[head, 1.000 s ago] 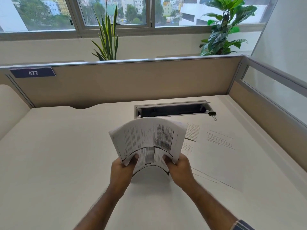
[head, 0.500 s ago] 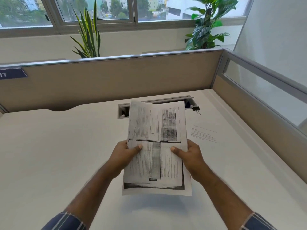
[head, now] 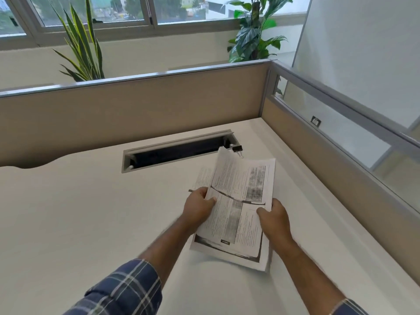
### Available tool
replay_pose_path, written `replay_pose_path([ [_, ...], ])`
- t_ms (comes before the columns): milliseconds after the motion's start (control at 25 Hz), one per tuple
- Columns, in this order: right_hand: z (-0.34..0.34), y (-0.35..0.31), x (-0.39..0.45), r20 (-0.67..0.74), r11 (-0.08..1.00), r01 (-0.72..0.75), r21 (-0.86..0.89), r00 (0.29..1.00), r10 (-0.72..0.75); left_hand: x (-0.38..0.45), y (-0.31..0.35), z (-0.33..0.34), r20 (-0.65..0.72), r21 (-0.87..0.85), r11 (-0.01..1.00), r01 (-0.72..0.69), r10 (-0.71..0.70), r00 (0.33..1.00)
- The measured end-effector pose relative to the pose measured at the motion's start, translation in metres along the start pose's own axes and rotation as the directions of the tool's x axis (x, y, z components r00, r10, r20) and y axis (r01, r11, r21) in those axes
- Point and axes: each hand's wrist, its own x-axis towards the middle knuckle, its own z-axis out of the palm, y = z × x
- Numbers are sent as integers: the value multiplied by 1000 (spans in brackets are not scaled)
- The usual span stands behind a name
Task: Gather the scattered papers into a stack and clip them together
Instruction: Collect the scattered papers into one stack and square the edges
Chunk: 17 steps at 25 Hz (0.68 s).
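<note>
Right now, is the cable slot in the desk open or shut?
Open: the cable slot shows a dark hollow inside, its lid raised along the far edge.

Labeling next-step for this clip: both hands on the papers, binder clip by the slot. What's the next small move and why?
Probably square the papers up first: the left hand and right hand both grip the sides, but the sheets are fanned, with one poking out at the upper left. Once the edges match, one hand can reach for the clip, which lies untouched on the desk just beyond the stack.

white desk [head: 79,223], beige partition [head: 136,114], sunlit window [head: 177,7]
</note>
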Motion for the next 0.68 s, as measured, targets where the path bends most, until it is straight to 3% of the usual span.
replay_pose_path([
  [80,-2,17,9,-32,905,48,-423,997,-68,11,3,25,0,209,978,-8,9,1000],
  [120,-1,25,10,-24,835,72,-546,995,-101,14,2,34,-2,322,947,9,-9,1000],
  [200,2,36,12,-14,812,87,-577,993,-117,19,1,47,-9,464,884,60,-63,998],
  [320,8,38,17,-36,863,69,-501,994,-100,27,-1,54,-30,528,841,114,-116,993],
  [680,19,16,18,14,919,-22,-393,999,30,30,-4,30,-26,51,990,133,-132,991],
])
